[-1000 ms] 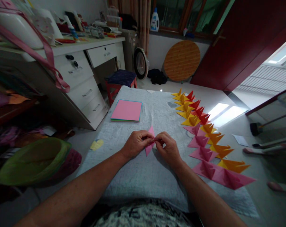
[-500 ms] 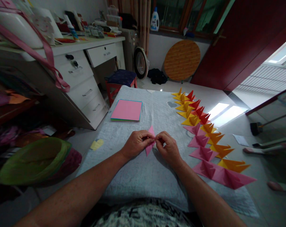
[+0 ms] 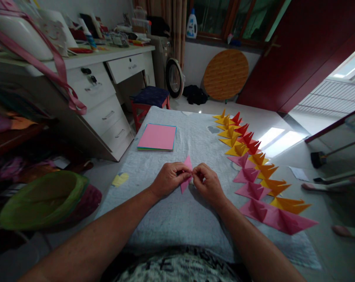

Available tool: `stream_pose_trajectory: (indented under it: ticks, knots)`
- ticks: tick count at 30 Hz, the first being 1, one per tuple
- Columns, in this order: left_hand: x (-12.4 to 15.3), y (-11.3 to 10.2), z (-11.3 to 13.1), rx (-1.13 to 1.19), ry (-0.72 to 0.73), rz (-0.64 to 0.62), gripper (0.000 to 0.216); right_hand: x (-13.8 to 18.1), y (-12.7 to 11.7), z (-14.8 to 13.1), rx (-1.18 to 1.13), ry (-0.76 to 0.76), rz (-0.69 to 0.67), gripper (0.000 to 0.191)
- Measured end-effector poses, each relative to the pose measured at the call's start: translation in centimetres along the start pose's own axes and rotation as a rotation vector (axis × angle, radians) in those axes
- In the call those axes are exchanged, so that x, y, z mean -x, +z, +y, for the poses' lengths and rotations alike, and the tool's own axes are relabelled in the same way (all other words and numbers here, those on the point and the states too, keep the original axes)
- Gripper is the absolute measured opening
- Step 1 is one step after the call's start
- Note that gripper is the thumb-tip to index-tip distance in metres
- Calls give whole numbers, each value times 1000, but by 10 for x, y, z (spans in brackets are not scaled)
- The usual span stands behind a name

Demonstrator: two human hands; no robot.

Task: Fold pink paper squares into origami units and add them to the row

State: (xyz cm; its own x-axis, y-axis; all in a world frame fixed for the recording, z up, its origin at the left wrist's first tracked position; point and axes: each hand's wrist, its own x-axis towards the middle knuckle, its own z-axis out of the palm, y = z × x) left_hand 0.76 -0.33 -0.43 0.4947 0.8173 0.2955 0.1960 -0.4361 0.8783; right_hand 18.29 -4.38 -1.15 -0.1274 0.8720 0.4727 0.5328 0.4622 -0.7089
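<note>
White desk (image 3: 111, 113) with cluttered top, pink strap (image 3: 60, 70) hanging down its front, blue-cushioned red stool (image 3: 151, 96), washing machine (image 3: 160, 49) with door open, dark cloth heap (image 3: 196, 95), round wooden tabletop (image 3: 226, 74) propped upright, blue-capped bottle (image 3: 192, 26) on windowsill (image 3: 209, 42), dark red door (image 3: 283, 66), green-lined bin (image 3: 45, 199) lower left.

This looks like a home: a front-loading washing machine (image 3: 160, 47) stands by a curtain (image 3: 179, 29), a detergent bottle (image 3: 192, 26) on the windowsill (image 3: 208, 43), a cushioned stool (image 3: 151, 96) nearby.

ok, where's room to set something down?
Free: beyond the held pink paper, between paper stack and folded-paper rows; also nearer, between forearms. Crowded: right side, under those rows; centre, at left hand and right hand.
</note>
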Motion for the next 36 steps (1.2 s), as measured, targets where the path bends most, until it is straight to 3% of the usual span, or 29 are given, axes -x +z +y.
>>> stream_pose_trajectory:
  ticks: [15,27,36]
  knots:
    - [-1,0,1,67,-78,36,15,2,1,-1,6,80,-25,9]
    - [-1,2,0,52,-75,42,14,2,0,-3,19,45,14,9]
    - [0,3,2,-25,-24,54,13,2,3,0,-21,113,34,8]
